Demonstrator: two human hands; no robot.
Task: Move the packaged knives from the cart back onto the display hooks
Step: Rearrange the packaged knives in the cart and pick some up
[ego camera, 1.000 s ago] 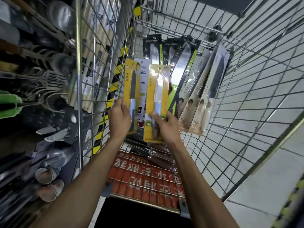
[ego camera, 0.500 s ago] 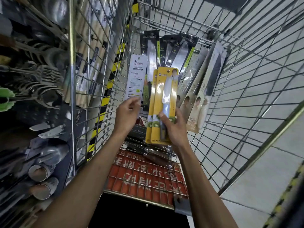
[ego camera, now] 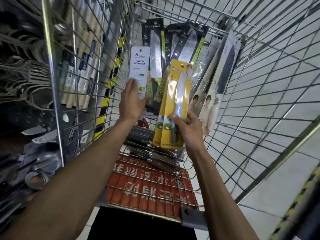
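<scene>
Inside the wire cart [ego camera: 259,101], my right hand [ego camera: 187,127] grips two stacked yellow knife packs [ego camera: 174,104] by their lower part, thumb across the front. My left hand [ego camera: 131,103] lies with straight fingers against a white-backed knife pack [ego camera: 139,64] that leans on the cart's left side. Black-and-green knife packs [ego camera: 155,54] stand upright at the cart's far end. Beige packs with dark blades [ego camera: 220,80] lean at the right.
More dark packaged knives [ego camera: 147,149] lie flat on the cart floor above the red child-seat flap [ego camera: 149,189]. Through the cart's left wall, display hooks hold metal utensils [ego camera: 26,71] and knives [ego camera: 38,134]. Tiled floor shows on the right.
The two yellow packs, one in each hand before, are now stacked in my right hand and lifted. My left hand let go and moved onto the white-backed pack.
</scene>
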